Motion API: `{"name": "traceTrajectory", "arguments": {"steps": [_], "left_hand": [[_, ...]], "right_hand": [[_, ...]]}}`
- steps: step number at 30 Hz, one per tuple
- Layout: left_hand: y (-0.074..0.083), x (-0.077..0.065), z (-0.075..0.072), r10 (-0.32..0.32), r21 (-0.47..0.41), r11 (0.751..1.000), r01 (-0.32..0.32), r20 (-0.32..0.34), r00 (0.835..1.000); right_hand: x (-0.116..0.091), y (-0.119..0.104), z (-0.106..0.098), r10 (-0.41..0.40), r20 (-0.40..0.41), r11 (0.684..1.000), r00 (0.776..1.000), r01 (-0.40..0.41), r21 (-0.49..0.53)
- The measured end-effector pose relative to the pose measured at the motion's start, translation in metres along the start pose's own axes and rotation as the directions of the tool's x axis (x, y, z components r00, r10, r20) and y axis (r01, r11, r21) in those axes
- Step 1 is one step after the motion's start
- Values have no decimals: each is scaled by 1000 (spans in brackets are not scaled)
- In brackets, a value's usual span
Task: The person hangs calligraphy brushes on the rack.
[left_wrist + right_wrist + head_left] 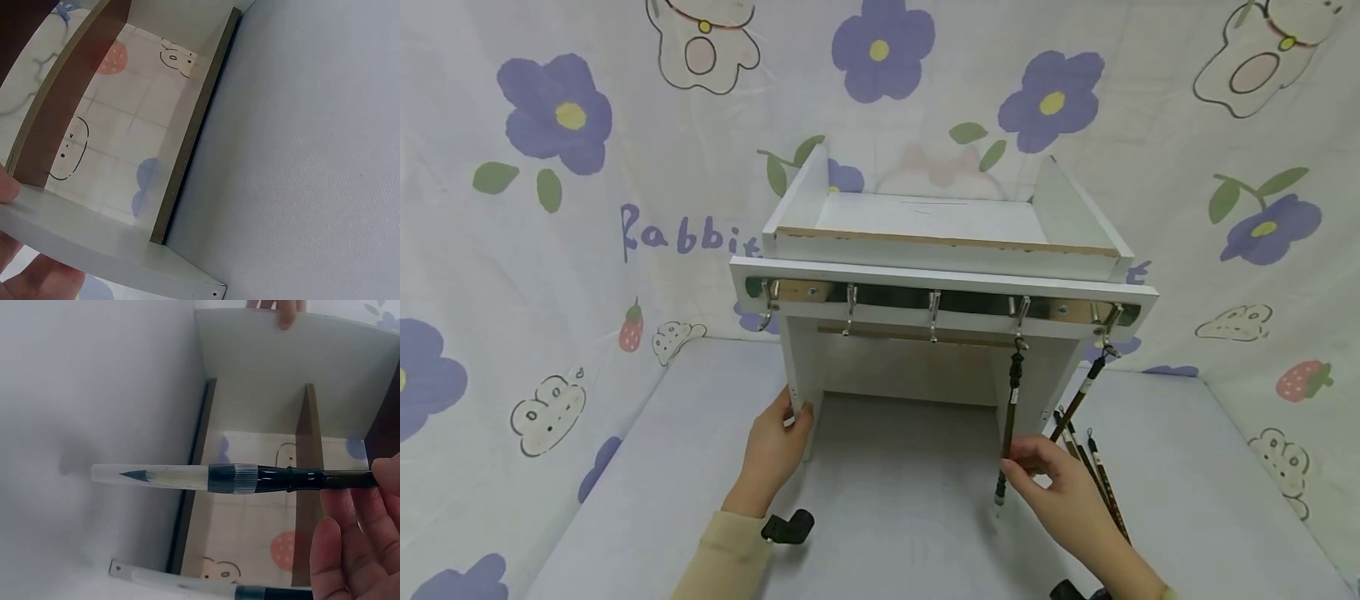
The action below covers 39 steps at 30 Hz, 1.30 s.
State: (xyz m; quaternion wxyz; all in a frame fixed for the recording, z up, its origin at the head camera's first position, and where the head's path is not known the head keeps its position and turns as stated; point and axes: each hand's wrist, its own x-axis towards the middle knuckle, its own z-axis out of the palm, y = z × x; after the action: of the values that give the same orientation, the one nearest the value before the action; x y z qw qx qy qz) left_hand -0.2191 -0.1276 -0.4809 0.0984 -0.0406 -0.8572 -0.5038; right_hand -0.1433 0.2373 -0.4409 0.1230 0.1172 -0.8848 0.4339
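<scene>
"Considering this grip, what are we observing?"

"We are seeing the left hand (pixel 778 446) gripping the white rack's side panel (pixel 801 358), presumably for steadiness, and the right hand (pixel 1060 492) pinching a capped brush (pixel 1012 400) beneath its hook (pixel 1022 315), probably limiting swing."

"And the setting?"

"We are viewing a pale desk (pixel 880 492) before a rabbit-and-flower backdrop (pixel 1150 50)."
</scene>
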Motion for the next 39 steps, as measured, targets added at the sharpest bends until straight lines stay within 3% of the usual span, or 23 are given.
{"name": "traceTrajectory", "arguments": {"steps": [8,16,23,30,39], "left_hand": [[-1,0,1,9,2,1000,-9,-9,1000],[-1,0,0,-5,11,1000,6,-10,1000],[-1,0,0,-7,13,1000,7,-11,1000],[-1,0,-1,-8,14,1000,8,-9,1000],[-3,1,1,11,9,1000,-11,-15,1000]], "right_hand": [[9,-3,12,-9,-3,999,1000,9,35],[11,-10,14,67,13,998,998,-67,8],[10,-14,13,36,13,998,999,-37,50],[4,-19,4,-2,16,998,1000,1,60],[-11,-16,-20,-58,-62,998,996,57,-19]]}}
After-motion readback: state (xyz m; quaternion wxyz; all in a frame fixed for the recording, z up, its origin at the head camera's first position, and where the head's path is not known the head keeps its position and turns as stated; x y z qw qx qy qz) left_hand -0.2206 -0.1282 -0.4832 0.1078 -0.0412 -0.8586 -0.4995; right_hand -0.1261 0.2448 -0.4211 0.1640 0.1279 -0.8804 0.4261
